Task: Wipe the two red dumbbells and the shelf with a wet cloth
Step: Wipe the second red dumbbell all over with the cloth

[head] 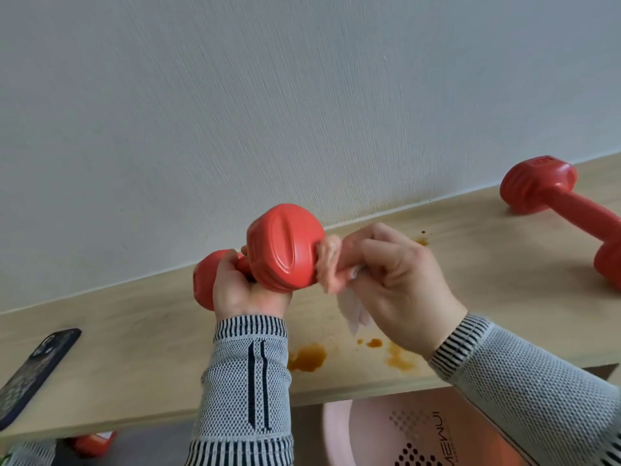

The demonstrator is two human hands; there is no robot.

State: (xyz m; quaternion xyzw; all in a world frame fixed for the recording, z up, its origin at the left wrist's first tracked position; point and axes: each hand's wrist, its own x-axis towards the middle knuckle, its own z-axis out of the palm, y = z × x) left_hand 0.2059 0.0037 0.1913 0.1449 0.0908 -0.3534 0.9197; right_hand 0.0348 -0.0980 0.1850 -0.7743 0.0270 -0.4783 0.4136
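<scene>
My left hand (pixel 242 287) grips the handle of a red dumbbell (pixel 282 247) and holds it above the wooden shelf (pixel 134 348), one end turned towards me. My right hand (pixel 396 280) pinches a white wet cloth (pixel 356 307) and presses it against the right side of that near end. Part of the cloth hangs down below the hand. A second red dumbbell (pixel 551 203) lies on the shelf at the far right, partly cut off by the frame edge. Orange-brown stains (pixel 307 358) mark the shelf below my hands.
A dark phone (pixel 33 371) lies on the shelf at the left. A grey wall (pixel 302 95) rises behind the shelf. Below the shelf edge sits a pink basin (pixel 420 432), and a small red object (pixel 94 443) shows at the lower left.
</scene>
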